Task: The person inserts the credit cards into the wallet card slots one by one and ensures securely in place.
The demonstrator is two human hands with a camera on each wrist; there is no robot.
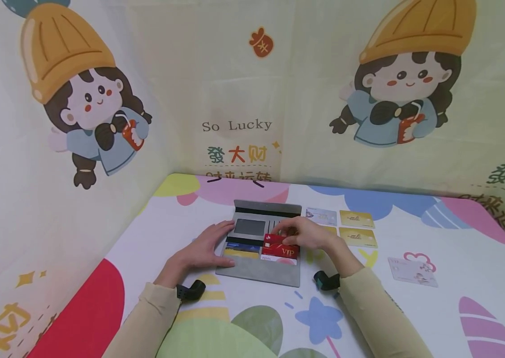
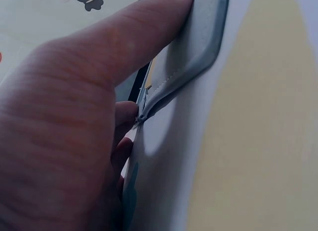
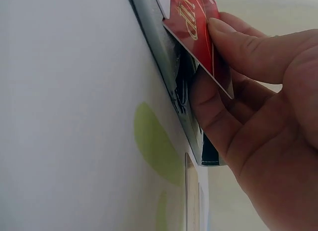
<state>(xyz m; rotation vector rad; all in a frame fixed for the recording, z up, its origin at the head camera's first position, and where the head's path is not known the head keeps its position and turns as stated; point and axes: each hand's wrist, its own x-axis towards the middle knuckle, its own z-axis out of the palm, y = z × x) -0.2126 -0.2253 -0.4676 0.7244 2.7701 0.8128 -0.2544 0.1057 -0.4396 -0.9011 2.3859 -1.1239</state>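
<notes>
On the worktop (image 1: 145,258), a grey wallet (image 1: 256,272) lies open with a red card (image 1: 279,246) at its right-hand pockets. The right hand (image 1: 308,232) pinches this card, thumb on its face and fingers beneath; the right wrist view shows the pinched end tilted up from the wallet. Whether the card is going in or coming out cannot be told. The left hand (image 1: 207,247) rests along the wallet's left side, fingers and thumb spread apart, thumb on the lower flap.

Recommended handling: keep the left hand's pressure light but firm so the wallet does not slide; line the card up with the pocket mouth and move it straight, without bending. A skewed corner could snag the pocket edge or drag the white-and-pink card (image 1: 279,259) just below.

Other items: a blue card (image 1: 243,247) and a yellow card (image 1: 241,253) in the left pockets; a silver card (image 1: 321,216) and gold cards (image 1: 356,219) right of the wallet, one partly hidden by the right hand; a pale card (image 1: 412,271) well apart. The right hand also obscures part of the upper slots.
</notes>
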